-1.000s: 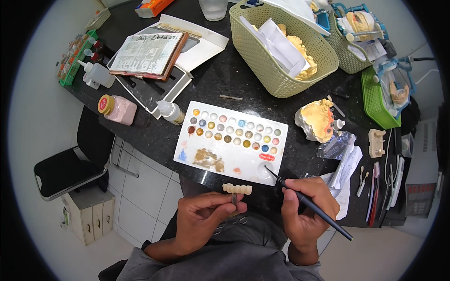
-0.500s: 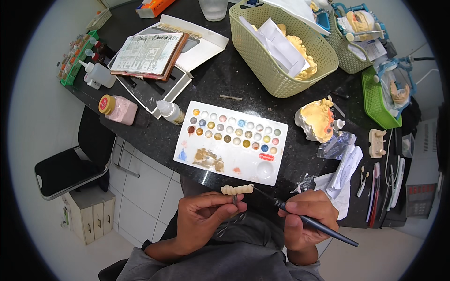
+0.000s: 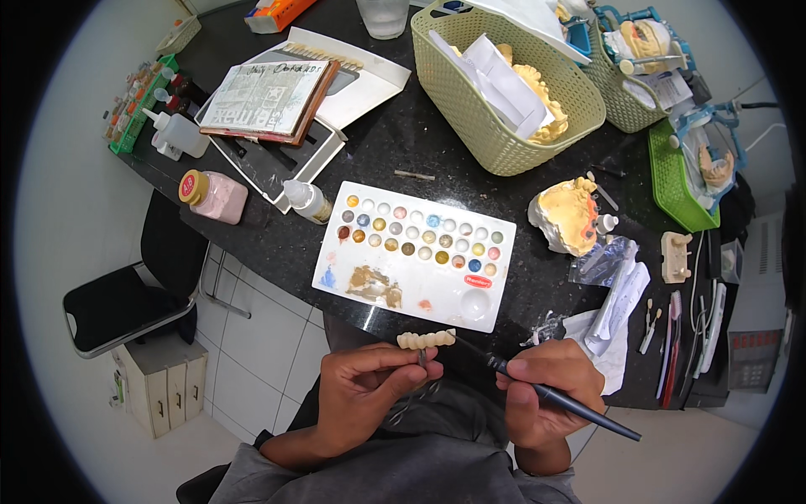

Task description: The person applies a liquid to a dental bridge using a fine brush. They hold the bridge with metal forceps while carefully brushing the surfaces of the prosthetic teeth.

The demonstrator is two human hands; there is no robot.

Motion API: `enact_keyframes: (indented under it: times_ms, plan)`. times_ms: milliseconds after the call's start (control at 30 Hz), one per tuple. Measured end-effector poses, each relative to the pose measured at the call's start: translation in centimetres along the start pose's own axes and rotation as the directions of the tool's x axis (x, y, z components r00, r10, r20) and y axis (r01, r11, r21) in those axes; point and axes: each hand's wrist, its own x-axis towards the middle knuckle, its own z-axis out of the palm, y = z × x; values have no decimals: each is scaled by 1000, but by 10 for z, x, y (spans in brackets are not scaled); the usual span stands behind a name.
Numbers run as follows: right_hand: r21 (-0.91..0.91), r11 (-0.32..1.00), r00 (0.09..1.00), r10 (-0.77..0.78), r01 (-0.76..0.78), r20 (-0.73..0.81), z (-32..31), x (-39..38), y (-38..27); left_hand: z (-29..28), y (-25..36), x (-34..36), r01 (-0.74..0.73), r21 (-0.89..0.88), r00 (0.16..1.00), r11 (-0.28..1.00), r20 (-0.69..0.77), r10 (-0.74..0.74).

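Dental lab, pretty clearly. Black speckled bench (image 3: 369, 147) carries a plaster jaw model (image 3: 561, 217), a welled palette (image 3: 411, 273) of colour pastes, tooth shade tabs (image 3: 336, 55). Blue-framed articulator (image 3: 635, 39) at the back, basket (image 3: 478, 122) of dental casts, multi-tooth bridge (image 3: 426, 340) at the front.

Worn on the person's head, the left one of two wide fisheye cameras looks steeply down and forward across the speckled black counter (image 3: 378, 147). It sits near, above the bare left hand (image 3: 365, 386) and bare right hand (image 3: 552, 388) by the counter's near edge, yet its breadth takes in the white-tiled floor (image 3: 262, 340) beyond the left edge; straight lines bow toward its rim.
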Motion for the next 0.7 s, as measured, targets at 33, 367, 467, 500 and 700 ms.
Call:
enact_keyframes:
  times_ms: [33, 367, 467, 500, 700]
  plan:
    - [10, 1000, 1000, -3, 3, 5, -1, 0, 0, 0, 0, 0, -1, -2, 1000, 1000, 0, 1]
    - [-15, 999, 998, -48, 48, 29, -2, 1, 1, 1, -1, 0, -12, 0, 1000, 1000, -13, 12]
    - [14, 1000, 1000, -13, 13, -6, -2, -1, -1, 1, -3, 0, -28, -12, 1000, 1000, -5, 28]
    - [22, 1000, 1000, 1, 0, -24, -1, -2, -1, 1, -2, -1, -25, -10, 1000, 1000, -10, 24]
    - [1, 998, 998, -56, 56, 19, -3, 0, 2, 1, -1, -1, -16, -11, 1000, 1000, -18, 15]
